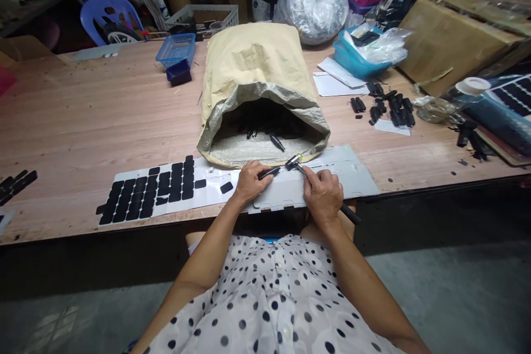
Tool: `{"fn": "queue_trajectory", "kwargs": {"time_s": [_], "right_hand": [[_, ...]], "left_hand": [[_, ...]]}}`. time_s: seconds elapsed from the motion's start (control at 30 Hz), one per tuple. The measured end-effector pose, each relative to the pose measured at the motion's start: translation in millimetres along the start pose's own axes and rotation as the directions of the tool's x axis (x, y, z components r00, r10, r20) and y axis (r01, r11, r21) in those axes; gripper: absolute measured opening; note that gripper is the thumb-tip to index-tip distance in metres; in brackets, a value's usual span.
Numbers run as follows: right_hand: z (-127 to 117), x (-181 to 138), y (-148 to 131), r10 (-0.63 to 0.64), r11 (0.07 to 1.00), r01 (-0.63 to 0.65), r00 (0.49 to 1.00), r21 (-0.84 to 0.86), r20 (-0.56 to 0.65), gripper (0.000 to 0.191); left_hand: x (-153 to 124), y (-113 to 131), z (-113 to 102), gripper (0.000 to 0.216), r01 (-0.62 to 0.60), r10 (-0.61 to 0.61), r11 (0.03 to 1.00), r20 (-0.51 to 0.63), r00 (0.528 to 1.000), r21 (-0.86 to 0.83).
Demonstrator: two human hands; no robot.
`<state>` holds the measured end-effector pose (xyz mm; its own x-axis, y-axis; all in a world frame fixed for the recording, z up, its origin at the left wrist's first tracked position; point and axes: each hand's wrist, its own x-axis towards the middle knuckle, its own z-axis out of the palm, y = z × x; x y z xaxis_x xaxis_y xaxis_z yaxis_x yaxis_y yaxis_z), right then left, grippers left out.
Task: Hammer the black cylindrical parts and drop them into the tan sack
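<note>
My left hand (249,181) is closed on a slim black tapered piece (270,172), holding it low over a pale flat board (348,171). In my right hand (323,194) is a small hammer (293,163) with a metal head and one yellowish face. The hammer head is close to the tip of the black piece; whether they touch I cannot tell. The hammer's black handle end sticks out below my right palm. Just beyond both hands, a cream woven sack (257,58) lies with its mouth towards me, several dark pieces inside.
Left of my hands lies a sheet of black stickers (136,199). Black cylindrical parts (398,108) are heaped on the right, near a blue basin (360,61) and a cardboard box (456,38). Behind the sack's left side stands a blue basket (176,48) with a dark blue tray (178,72).
</note>
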<state>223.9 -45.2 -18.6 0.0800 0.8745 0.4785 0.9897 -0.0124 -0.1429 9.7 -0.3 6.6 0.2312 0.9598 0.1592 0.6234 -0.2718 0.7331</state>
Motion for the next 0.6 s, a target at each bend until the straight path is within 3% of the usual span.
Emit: {"fn": "queue_trajectory", "kwargs": {"time_s": [0.37,0.5,0.6], "right_hand": [[-0.5,-0.1,4.1,0.005,1.000,-0.005,1.000,-0.015,-0.027,0.031],[-1.0,0.0,5.2,-0.006,1.000,0.005,1.000,-0.025,-0.017,0.031],[0.0,0.1,6.6,-0.006,1.000,0.005,1.000,-0.024,-0.014,0.031]], "left_hand": [[0.6,5.4,0.2,0.013,0.003,-0.001,0.997,0.025,1.000,-0.074],[-0.8,3.6,-2.4,0.021,0.042,-0.045,0.960,-0.004,0.999,-0.275],[-2.3,-1.1,-2.5,0.029,0.119,-0.144,0.872,-0.017,0.989,-0.475]]}}
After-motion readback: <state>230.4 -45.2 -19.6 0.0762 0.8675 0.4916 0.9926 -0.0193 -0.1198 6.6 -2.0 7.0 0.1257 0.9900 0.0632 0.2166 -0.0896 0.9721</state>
